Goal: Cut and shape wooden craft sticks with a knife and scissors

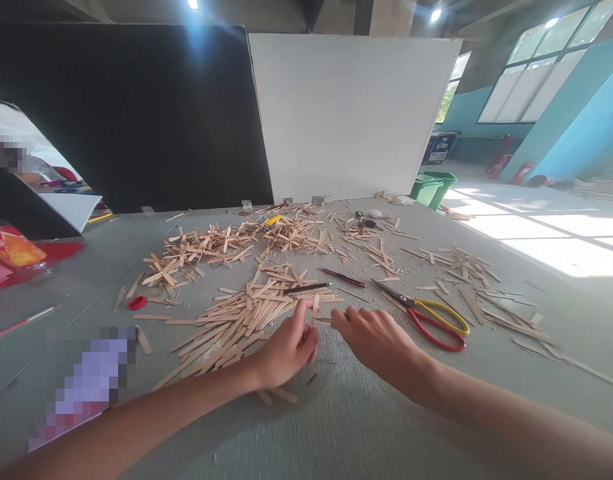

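Note:
Near the middle of the grey table, my left hand point(291, 341) is closed on a short wooden stick piece point(316, 304) that stands up from its fingertips. Just to its right, my right hand point(369, 331) has its fingers pressed together around a thin wooden sliver point(324, 320), whose end points toward my left hand. A pile of flat wooden sticks point(251, 310) lies beside and beyond my left hand. Beyond both hands are a black pen point(307, 289) and a dark red pen point(343, 277). Scissors with red and yellow handles point(426, 317) lie to the right of my right hand.
More wooden sticks point(206, 245) are heaped toward the back, and others point(471, 280) lie scattered at the right. A red ring point(137, 303) sits at the left. Black and white boards point(346, 120) stand behind the table point(266, 447). A person is partly visible at the far left.

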A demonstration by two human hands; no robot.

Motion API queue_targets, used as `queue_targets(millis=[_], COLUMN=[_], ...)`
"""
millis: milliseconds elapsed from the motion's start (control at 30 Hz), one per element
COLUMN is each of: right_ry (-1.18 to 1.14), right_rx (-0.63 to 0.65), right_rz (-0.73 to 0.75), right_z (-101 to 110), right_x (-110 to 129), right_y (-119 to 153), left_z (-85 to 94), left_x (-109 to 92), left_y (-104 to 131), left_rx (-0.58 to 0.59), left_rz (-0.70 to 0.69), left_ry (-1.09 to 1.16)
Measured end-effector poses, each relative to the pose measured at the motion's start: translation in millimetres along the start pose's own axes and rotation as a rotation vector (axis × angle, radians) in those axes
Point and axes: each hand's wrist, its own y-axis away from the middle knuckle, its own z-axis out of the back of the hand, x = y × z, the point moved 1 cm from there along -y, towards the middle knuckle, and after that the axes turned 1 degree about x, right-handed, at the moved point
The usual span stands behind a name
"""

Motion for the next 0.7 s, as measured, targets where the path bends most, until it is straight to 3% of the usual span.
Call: queue_targets(millis=[267,533,700], right_ry=[-0.063,-0.086,-0.08], right_rx=[0.004,0.038,0.083], right_rz=[0.021,0.035,0.013], right_z=[0,-26,-20], right_x=[1,-2,6], right_y=[-50,-58,-57], left_z=[21.1,13.6,12.3], left_x=[16,36,48], left_y=[-6,-5,-9], left_rx=[-0.247,-0.336,-0.364], left_rz=[0.017,-0.03,-0.037], left_ry=[-0.135,-0.261,-0.304])
